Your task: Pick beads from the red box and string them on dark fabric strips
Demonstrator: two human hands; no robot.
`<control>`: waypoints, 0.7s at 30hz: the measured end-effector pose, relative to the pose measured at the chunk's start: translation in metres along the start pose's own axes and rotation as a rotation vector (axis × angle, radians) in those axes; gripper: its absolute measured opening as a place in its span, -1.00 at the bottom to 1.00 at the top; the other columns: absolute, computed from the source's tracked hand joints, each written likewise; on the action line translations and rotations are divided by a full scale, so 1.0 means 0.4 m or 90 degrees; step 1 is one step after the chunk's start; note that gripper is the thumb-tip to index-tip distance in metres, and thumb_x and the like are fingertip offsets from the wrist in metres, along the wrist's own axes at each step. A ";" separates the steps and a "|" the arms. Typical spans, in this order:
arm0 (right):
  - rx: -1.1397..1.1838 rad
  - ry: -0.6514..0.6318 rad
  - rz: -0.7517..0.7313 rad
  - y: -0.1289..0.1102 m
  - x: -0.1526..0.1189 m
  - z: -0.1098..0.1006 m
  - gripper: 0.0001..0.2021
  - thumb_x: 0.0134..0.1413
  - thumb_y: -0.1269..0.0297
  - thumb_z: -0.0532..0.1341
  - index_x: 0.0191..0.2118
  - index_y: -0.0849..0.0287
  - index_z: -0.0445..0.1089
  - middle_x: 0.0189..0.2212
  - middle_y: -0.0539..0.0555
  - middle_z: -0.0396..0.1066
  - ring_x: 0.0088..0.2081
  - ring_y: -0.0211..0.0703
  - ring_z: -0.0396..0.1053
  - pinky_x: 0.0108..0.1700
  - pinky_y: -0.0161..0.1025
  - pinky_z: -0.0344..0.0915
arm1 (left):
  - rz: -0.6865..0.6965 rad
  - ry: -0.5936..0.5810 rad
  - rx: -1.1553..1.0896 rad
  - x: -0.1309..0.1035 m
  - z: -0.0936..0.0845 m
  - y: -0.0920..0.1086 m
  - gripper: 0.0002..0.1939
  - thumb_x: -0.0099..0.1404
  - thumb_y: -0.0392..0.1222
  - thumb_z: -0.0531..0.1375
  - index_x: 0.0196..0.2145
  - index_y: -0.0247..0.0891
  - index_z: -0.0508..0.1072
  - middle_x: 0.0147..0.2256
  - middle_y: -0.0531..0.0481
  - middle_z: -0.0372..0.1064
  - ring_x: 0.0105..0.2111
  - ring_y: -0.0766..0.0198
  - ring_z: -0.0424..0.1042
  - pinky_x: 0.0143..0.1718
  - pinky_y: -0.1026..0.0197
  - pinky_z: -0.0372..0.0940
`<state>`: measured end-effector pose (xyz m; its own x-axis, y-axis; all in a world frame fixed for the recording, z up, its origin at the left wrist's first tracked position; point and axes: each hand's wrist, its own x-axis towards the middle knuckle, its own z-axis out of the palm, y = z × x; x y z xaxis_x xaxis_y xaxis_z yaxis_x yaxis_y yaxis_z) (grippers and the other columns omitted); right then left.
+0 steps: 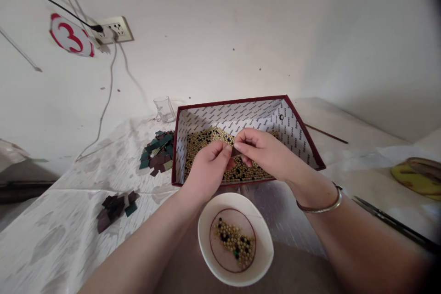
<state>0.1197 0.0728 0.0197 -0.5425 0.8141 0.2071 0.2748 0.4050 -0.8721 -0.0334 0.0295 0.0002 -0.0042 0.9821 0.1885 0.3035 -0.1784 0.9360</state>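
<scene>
Both hands meet over a dark-red-rimmed box [237, 104] lined with patterned white paper. Gold and black beads [206, 140] cover its floor. My left hand [211, 165] is closed in a pinch, thumb against forefinger. Close beside it, my right hand [263, 150] pinches too, its other fingers curled below. Between the fingertips shows a small dark flat piece [236, 151], mostly hidden by the fingers. Below the wrists stands a white bowl [264, 262] with a red ring inside. A smaller lot of gold and black beads [237, 241], with a green one among them, lies in it.
Green and maroon flat pieces [160, 149] are heaped left of the box. A smaller dark pile [115, 209] lies nearer. Behind is a glass mug [164, 109]. At right are tweezers [386, 218], a thin brown stick [327, 133] and a yellow round object [413, 177].
</scene>
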 end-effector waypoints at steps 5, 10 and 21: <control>-0.001 -0.023 -0.012 -0.007 -0.004 -0.006 -0.96 0.05 0.30 0.10 -0.37 0.13 0.20 -0.57 -0.09 0.23 -0.51 -0.31 0.21 -0.44 -0.32 0.15 | 0.016 0.007 0.002 0.001 -0.001 0.003 -0.71 0.27 -0.04 0.03 -0.52 -0.26 0.27 -0.56 0.08 0.24 -0.51 0.37 0.16 -0.47 0.32 0.06; -0.024 0.000 -0.034 0.008 0.000 -0.003 -0.93 -0.01 0.35 0.15 -0.35 0.11 0.21 -0.50 -0.08 0.25 -0.46 -0.31 0.23 -0.43 -0.33 0.14 | 0.015 0.005 -0.007 0.002 -0.001 0.007 -0.71 0.26 -0.04 0.04 -0.54 -0.26 0.27 -0.57 0.09 0.21 -0.52 0.37 0.14 -0.48 0.32 0.04; -0.023 0.097 0.007 -0.004 0.004 -0.004 -0.83 0.10 0.20 0.08 -0.45 0.14 0.21 -0.61 -0.09 0.21 -0.55 -0.32 0.20 -0.48 -0.31 0.13 | -0.003 0.004 -0.009 0.000 -0.002 0.001 -0.70 0.26 -0.01 0.04 -0.51 -0.25 0.28 -0.54 0.08 0.26 -0.49 0.37 0.20 -0.46 0.32 0.07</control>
<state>0.1198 0.0741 0.0221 -0.4139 0.8711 0.2644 0.3103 0.4080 -0.8586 -0.0342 0.0294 0.0010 -0.0110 0.9824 0.1862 0.2902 -0.1751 0.9408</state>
